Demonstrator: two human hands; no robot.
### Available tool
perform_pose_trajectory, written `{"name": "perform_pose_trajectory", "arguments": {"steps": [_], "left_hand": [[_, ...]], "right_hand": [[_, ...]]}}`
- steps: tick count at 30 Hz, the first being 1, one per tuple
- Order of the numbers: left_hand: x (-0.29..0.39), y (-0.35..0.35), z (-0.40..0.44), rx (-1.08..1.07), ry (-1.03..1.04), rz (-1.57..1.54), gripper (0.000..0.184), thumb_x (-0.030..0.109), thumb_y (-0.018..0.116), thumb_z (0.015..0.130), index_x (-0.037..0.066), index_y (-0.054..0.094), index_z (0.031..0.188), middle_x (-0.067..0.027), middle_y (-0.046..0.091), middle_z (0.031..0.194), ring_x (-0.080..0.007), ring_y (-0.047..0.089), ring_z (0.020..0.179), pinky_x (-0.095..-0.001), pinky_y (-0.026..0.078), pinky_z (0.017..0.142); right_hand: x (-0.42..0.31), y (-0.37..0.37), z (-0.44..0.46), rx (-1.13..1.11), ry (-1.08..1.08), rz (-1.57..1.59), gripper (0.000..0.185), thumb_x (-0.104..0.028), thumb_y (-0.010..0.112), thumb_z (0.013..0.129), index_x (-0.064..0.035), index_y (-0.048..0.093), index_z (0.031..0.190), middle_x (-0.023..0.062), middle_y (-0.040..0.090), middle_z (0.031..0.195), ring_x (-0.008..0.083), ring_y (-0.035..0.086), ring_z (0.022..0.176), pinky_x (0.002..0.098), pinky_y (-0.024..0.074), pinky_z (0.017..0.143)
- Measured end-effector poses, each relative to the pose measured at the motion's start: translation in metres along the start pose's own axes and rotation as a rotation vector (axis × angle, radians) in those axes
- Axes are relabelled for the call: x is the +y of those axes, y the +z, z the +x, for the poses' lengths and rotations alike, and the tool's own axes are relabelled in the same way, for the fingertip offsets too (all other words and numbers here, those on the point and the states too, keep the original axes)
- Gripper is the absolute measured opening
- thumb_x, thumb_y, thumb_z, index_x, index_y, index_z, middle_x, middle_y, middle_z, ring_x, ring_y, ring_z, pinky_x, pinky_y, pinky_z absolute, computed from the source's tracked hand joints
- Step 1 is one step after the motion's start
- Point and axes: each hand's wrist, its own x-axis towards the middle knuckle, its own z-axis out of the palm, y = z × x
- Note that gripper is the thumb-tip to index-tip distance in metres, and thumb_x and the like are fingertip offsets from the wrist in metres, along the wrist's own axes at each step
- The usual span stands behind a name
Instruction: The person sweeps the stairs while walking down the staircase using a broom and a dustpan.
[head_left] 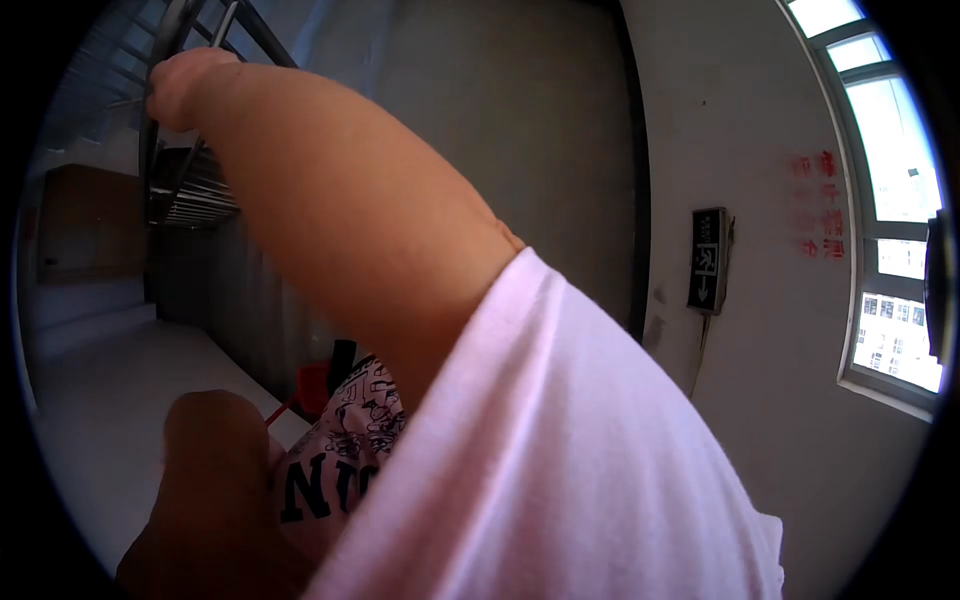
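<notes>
The grip looks closed round a metal bar [226, 23] up high, where the right hand [190, 86] could slip if the stretched arm [340, 190] pulls too hard.

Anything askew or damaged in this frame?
Exit sign on the wall: its long side runs vertically, arrow down, with a cord hanging below. Dark smudges mark the wall nearby. Camera tilt may explain the sign's angle; no spill visible.
</notes>
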Motion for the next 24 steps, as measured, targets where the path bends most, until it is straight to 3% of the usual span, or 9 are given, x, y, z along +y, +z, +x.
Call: {"name": "perform_pose_trajectory", "arguments": {"steps": [5,8,12,13,15,18,21,24], "left_hand": [[-0.014,-0.002,0.02,-0.072,-0.097,0.013,0.061,0.049,0.054,0.079,0.012,0.047,0.127,-0.015,0.044,0.132,-0.0334,0.034,0.125,-0.0512,0.022,0.102],[-0.022,-0.005,0.028,-0.104,-0.13,0.014,0.06,0.048,0.053,0.079,0.012,0.047,0.126,-0.0148,0.044,0.131,-0.0333,0.035,0.124,-0.0508,0.023,0.101],[-0.026,-0.01,0.038,-0.134,-0.165,0.017,0.059,0.047,0.053,0.079,0.012,0.048,0.126,-0.0145,0.044,0.131,-0.0332,0.035,0.124,-0.0502,0.023,0.101],[-0.028,-0.012,0.04,-0.144,-0.179,0.022,0.059,0.047,0.053,0.079,0.012,0.048,0.125,-0.0145,0.044,0.131,-0.0332,0.036,0.124,-0.0501,0.024,0.101],[-0.027,-0.011,0.042,-0.158,-0.193,0.028,0.058,0.047,0.052,0.079,0.011,0.048,0.125,-0.0143,0.044,0.131,-0.0331,0.036,0.124,-0.0498,0.024,0.101],[-0.03,-0.009,0.044,-0.165,-0.204,0.05,0.057,0.046,0.052,0.08,0.011,0.048,0.125,-0.0142,0.044,0.131,-0.033,0.036,0.123,-0.0494,0.024,0.101],[-0.028,-0.011,0.043,-0.178,-0.21,0.08,0.056,0.046,0.051,0.08,0.011,0.048,0.124,-0.014,0.045,0.131,-0.0329,0.037,0.123,-0.0489,0.025,0.1],[-0.025,-0.016,0.04,-0.183,-0.205,0.083,0.056,0.045,0.051,0.08,0.011,0.049,0.124,-0.0138,0.045,0.131,-0.0329,0.037,0.123,-0.0485,0.025,0.1]], "right_hand": [[0.01,0.009,0.014,0.079,-0.056,-0.021,0.037,-0.033,0.045,0.087,-0.0098,0.059,0.113,0.0109,0.061,0.111,0.0276,0.056,0.105,0.0406,0.0447,0.088],[0.015,0.003,0.01,0.071,-0.047,0.089,0.035,-0.023,0.046,0.084,-0.0125,0.059,0.115,0.0085,0.058,0.118,0.0252,0.054,0.111,0.0386,0.0453,0.088],[0.023,0.004,0.015,0.09,-0.097,0.037,0.035,-0.031,0.044,0.087,-0.0099,0.057,0.113,0.0113,0.058,0.116,0.0274,0.054,0.109,0.0403,0.0437,0.09],[0.026,0.0,0.009,0.126,-0.14,0.143,0.036,-0.033,0.044,0.088,-0.0066,0.054,0.11,0.024,0.057,0.109,0.0344,0.055,0.104,0.0443,0.042,0.09],[0.034,0.009,0.017,0.216,-0.24,0.086,0.032,-0.028,0.043,0.088,-0.0048,0.054,0.106,0.0236,0.06,0.099,0.037,0.057,0.098,0.0443,0.0447,0.085],[0.037,0.016,0.023,0.275,-0.22,0.003,0.039,-0.035,0.046,0.089,-0.0016,0.054,0.106,0.0199,0.064,0.089,0.0351,0.061,0.092,0.0443,0.0476,0.081],[0.03,0.001,0.016,0.092,-0.146,0.077,0.036,-0.033,0.043,0.088,-0.0092,0.056,0.112,0.0134,0.057,0.117,0.0284,0.053,0.11,0.0402,0.0424,0.092],[0.027,-0.003,0.009,0.077,-0.06,0.118,0.039,-0.035,0.043,0.089,-0.008,0.053,0.115,0.0145,0.055,0.12,0.0295,0.051,0.113,0.0402,0.0399,0.095]]}}
